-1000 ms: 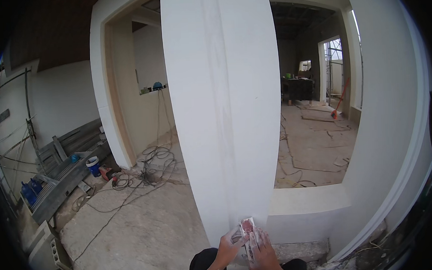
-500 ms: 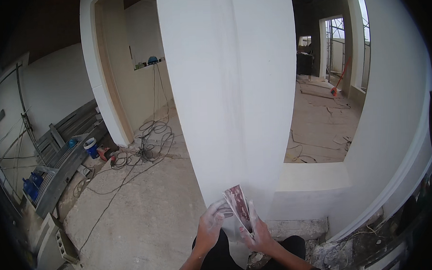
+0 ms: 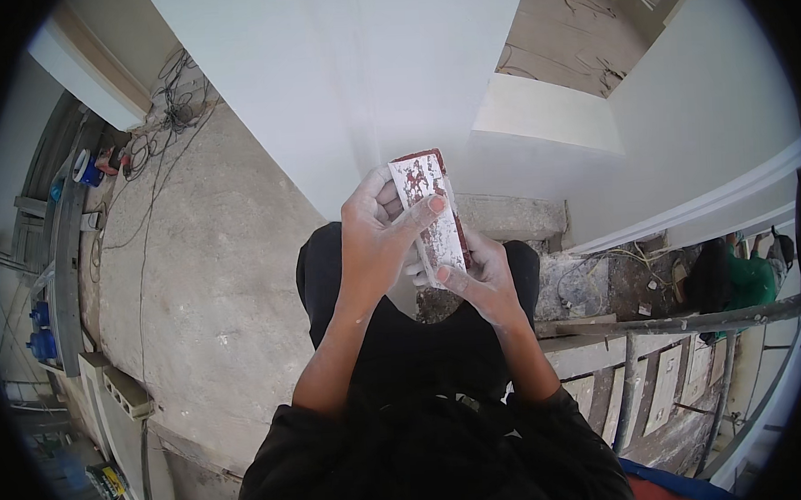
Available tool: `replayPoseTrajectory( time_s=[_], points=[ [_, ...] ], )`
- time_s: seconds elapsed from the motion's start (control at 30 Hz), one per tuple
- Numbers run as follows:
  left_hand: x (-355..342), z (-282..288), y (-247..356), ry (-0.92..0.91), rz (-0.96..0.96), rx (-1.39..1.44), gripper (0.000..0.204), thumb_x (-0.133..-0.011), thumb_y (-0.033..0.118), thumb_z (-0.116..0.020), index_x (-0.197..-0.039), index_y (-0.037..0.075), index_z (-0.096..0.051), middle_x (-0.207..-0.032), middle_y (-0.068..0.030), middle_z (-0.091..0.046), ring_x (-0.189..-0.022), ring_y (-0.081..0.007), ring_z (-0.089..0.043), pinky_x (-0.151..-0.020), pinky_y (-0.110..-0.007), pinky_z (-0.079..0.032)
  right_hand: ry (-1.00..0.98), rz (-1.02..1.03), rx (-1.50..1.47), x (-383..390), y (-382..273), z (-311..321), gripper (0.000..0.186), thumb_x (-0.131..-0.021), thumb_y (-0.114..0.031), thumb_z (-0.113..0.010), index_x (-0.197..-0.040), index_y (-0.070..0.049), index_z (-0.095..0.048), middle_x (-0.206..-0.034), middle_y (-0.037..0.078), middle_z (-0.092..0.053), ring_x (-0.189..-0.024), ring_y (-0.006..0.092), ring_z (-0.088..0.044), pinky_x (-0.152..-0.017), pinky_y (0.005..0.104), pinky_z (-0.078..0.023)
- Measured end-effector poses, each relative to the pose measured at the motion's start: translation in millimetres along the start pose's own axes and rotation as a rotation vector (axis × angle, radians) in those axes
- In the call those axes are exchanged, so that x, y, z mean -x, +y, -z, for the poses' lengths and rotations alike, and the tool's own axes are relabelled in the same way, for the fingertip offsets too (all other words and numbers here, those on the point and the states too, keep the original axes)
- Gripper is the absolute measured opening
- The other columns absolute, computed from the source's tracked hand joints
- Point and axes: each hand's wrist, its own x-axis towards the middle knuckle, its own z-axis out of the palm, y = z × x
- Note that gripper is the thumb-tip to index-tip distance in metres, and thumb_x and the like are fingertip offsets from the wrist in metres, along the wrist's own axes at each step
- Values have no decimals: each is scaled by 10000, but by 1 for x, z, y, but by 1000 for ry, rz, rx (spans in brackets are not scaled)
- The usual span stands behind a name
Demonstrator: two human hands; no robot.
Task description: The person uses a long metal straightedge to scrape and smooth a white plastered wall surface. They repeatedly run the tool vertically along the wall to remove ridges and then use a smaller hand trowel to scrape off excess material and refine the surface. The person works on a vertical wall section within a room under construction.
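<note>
**Your left hand (image 3: 375,229) and right hand (image 3: 487,279) hold a rectangular reddish-brown block with a white-powdered face (image 3: 437,238)**

At your far left, translucent blue plastic jugs (image 3: 40,335) stand beside long grey metal beams (image 3: 64,256). Near the beams' upper end are a blue-and-white round bucket (image 3: 86,168) and, just beside it, a red power tool (image 3: 109,161). Lower down lies a pale block with hollow cells (image 3: 127,392). A tangle of thin dark cables (image 3: 175,106) spreads over the rough grey concrete floor (image 3: 222,258).

In the middle, your left hand is partly closed around the block's left edge: the thumb lies across the powdered face, and the fingers curl in behind. The block is in front of your body, above your black-clothed legs (image 3: 423,352), tilted with its upper end toward the left. A smooth white wall panel (image 3: 339,65) rises beyond it. Your right hand is partly closed on the lower right part, thumb pressed on the face near the bottom end, fingers round the far side. Both hands are coated in white dust.

To the right, a flat cream-coloured ledge (image 3: 546,110) adjoins the panel. At the far right, a person in a green top (image 3: 749,279) is beyond a grey metal pipe (image 3: 690,320).
</note>
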Motion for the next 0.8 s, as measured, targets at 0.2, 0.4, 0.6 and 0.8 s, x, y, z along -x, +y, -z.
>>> replayPoseTrajectory(
  time_s=[0.2,0.4,0.6,0.8],
  points=[
    [-4,-7,-29,-1,8,-115,428,-841,84,-791,-1176,-66,-571,-989,-119,-699,-882,-114,-669,-768,-259,-552,163,2,-37,0,17,-3,453,-1033,-366,-535,-1107,80,-572,-893,158,-689,-691,211,-710,-602,314,-594],
    [-8,10,-42,-203,201,127,492,-871,212,-782,-1221,-54,-562,-1016,-103,-694,-928,-130,-661,-840,-278,-532,46,-101,-467,1,33,-3,579,-1029,-460,-478,-1132,106,-540,-846,219,-673,-611,269,-692,-502,361,-585],
    [-12,30,-37,-247,142,103,438,-813,132,-823,-1143,-11,-572,-1006,-96,-694,-936,-153,-663,-879,-306,-517,172,-64,-68,8,46,2,644,-1021,-507,-495,-1157,118,-566,-879,162,-682,-752,221,-685,-683,306,-548],
    [-7,50,-53,-232,-130,-194,437,-707,11,-862,-1020,29,-557,-1023,-150,-697,-1000,-238,-679,-928,-373,-529,233,158,910,9,25,24,312,-822,-48,-691,-1133,-46,-704,-1050,139,-710,-929,256,-695,-791,340,-540]
  ],
)
